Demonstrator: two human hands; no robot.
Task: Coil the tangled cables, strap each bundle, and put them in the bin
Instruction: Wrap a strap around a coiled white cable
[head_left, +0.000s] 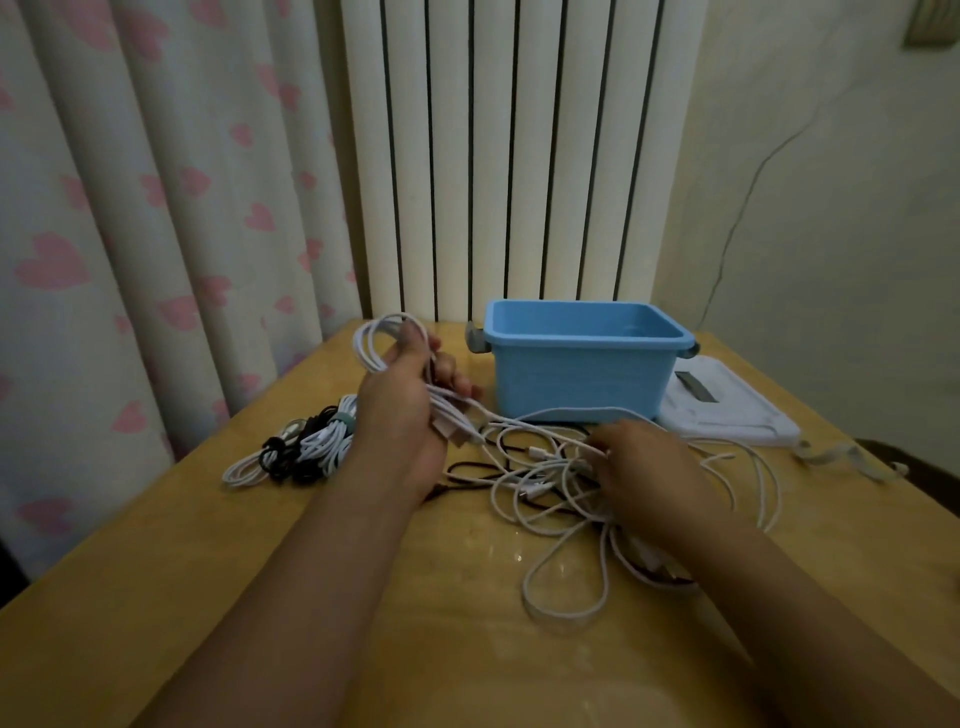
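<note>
My left hand (402, 410) grips a coil of white cable (371, 340), raised a little above the wooden table (208, 545). One strand runs from it down into a tangle of white and black cables (550, 483) lying in front of the blue bin (582, 358). My right hand (644, 462) lies on the right side of that tangle and pinches a white strand. The bin looks empty and stands at the table's far edge. A pile of strapped white and black bundles (306, 441) lies left of my left hand.
A white lid or board (727, 410) lies flat to the right of the bin. A light strap (852, 460) lies near the table's right edge. A radiator and a heart-patterned curtain stand behind the table.
</note>
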